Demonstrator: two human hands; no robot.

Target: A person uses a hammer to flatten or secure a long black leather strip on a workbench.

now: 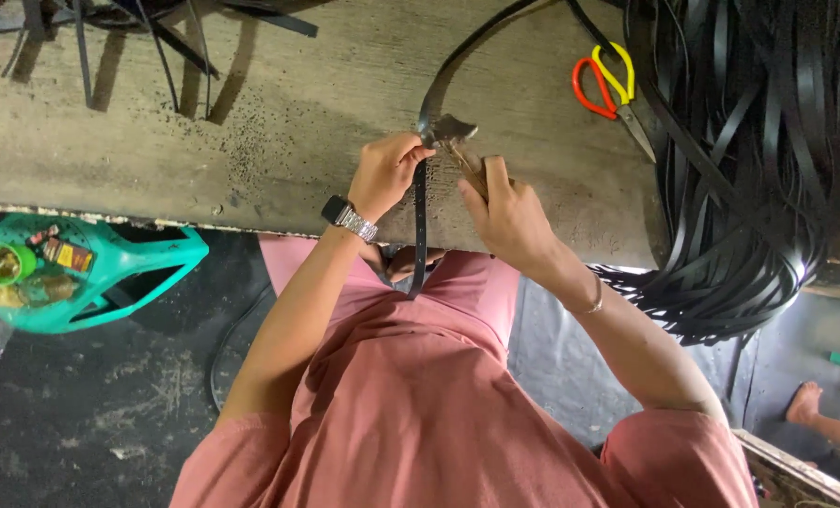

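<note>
My left hand [387, 171] pinches a black strap [420, 226] near a metal buckle piece [446, 127] at the edge of the worn wooden workbench [279, 113]. The strap runs up across the bench and hangs down toward my lap. My right hand [506, 214] grips a thin wooden-handled tool [464, 162] whose tip meets the buckle. A watch sits on my left wrist, a thin bracelet on my right.
Scissors [610, 85] with one red and one yellow handle lie on the bench at the upper right. A big heap of black straps [749, 179] spills over the right side. A teal plastic container [81, 273] with small items sits on the floor at the left. Another person's foot [806, 403] shows at the right.
</note>
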